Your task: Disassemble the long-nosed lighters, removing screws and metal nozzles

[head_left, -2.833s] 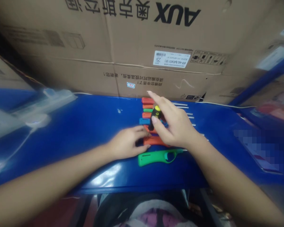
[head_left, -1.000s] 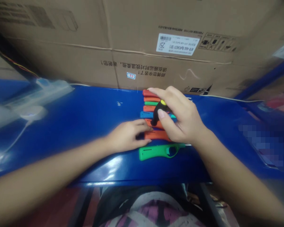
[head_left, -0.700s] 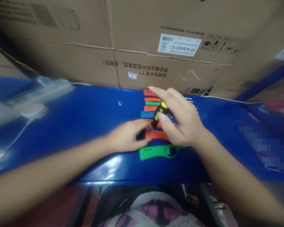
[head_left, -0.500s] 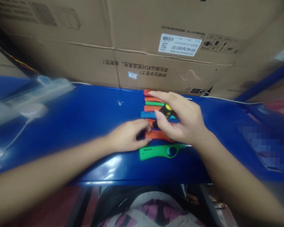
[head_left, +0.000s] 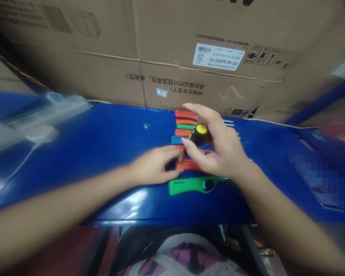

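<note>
Several long lighters lie in a column on the blue table, handles to the left and metal tips to the right. Nearest me is a green lighter (head_left: 186,185); just beyond it is an orange one (head_left: 188,165). My left hand (head_left: 158,165) rests at the orange handles, its fingertips bent together near the lower end of a screwdriver; what they pinch is hidden. A black screwdriver with a yellow end (head_left: 199,134) stands tilted between the thumb and fingers of my right hand (head_left: 224,147), whose index finger is stretched out. Further back lie blue, green and red handles.
A large cardboard box (head_left: 103,69) stands along the table's back edge. A white power strip (head_left: 60,111) and a round white charger (head_left: 41,134) with a cable lie at the left. A flat, partly blurred object (head_left: 319,184) is at the right.
My right hand's index finger has lifted off the red handle, and the fingers have spread around the screwdriver. The screwdriver's yellow end has shifted slightly left. My left hand has stayed put.
</note>
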A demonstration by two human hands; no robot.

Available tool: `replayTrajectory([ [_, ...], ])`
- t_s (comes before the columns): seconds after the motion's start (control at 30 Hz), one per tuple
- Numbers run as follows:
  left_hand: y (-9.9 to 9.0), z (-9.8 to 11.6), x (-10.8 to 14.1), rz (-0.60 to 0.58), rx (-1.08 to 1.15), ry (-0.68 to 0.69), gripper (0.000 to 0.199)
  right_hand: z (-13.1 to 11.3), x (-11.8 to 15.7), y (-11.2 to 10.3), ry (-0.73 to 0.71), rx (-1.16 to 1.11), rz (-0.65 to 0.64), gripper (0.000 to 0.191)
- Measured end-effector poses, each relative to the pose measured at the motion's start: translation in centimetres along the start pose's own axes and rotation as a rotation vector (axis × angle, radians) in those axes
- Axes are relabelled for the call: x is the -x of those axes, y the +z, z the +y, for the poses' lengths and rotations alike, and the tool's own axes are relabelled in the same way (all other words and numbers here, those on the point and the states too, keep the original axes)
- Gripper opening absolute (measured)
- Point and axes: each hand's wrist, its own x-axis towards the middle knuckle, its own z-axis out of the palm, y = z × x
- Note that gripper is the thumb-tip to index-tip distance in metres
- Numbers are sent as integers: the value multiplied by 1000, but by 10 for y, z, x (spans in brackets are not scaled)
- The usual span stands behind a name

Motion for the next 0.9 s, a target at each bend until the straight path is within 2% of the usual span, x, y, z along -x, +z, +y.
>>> replayTrajectory([
  [0.13,1,-1,0,-15,0,1,19,1,0,0,-25,30,-32,50],
  [0.2,1,-1,0,-11,-4,1,18,2,-1,-1,-37,53,-60,43],
  [0.33,1,-1,0,1,-15,6,14,6,-1,1,-79,100,7,25],
  [0.5,-1,0,0,-11,-5,3,17,5,0,2,-36,83,-29,39],
  [0.63,-3,1,0,-35,-8,1,19,6,0,0,4,172,-4,30],
  [0.77,-3,1,0,-34,-5,-4,18,7,-1,-3,24,129,-66,37],
  [0.9,-2,0,0,-19,-10,17,14,4,-2,-6,40,121,-63,23],
])
